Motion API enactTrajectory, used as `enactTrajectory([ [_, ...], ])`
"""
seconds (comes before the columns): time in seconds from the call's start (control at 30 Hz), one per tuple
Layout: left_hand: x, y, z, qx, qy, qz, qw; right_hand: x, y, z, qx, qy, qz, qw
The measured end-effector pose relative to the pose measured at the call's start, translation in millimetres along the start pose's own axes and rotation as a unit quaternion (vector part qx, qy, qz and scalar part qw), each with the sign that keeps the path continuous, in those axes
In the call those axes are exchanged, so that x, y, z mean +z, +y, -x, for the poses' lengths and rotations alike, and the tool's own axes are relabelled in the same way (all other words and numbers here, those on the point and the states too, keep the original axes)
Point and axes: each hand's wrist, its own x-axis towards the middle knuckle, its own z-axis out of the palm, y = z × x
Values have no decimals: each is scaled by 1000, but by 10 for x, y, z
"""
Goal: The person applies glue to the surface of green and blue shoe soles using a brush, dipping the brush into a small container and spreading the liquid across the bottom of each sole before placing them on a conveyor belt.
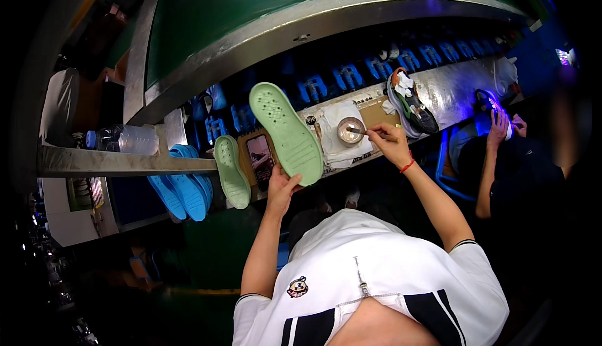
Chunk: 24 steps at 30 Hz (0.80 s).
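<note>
A pale green shoe sole (287,136) is held up by its heel end in my left hand (281,189), its dotted inner side facing me. My right hand (391,142) pinches a brush (370,133), whose tip reaches into a small round cup (351,131) of pale liquid. That cup stands on white paper (328,131) on the bench. Just left of my left hand, a phone (259,156) with a lit screen lies on brown cardboard. Beside it, a second green sole (232,171) rests at the bench edge.
Several blue soles (187,183) are stacked at the left, near a clear plastic bottle (128,139) on a metal rail. A dark sneaker (411,102) stuffed with paper sits right of the cup. Another person's hands (499,126) work on a shoe farther right. A green conveyor (269,7) spans the far side.
</note>
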Motion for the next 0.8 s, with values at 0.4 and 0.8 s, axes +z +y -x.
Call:
enactTrajectory([
  [0.4, 566, 323, -123, 186, 16, -96, 978, -296, -613, 190, 23, -42, -119, 992],
  [0.8, 847, 404, -102, 238, 26, -129, 962, -147, -1189, 378, -125, -141, -18, 982],
])
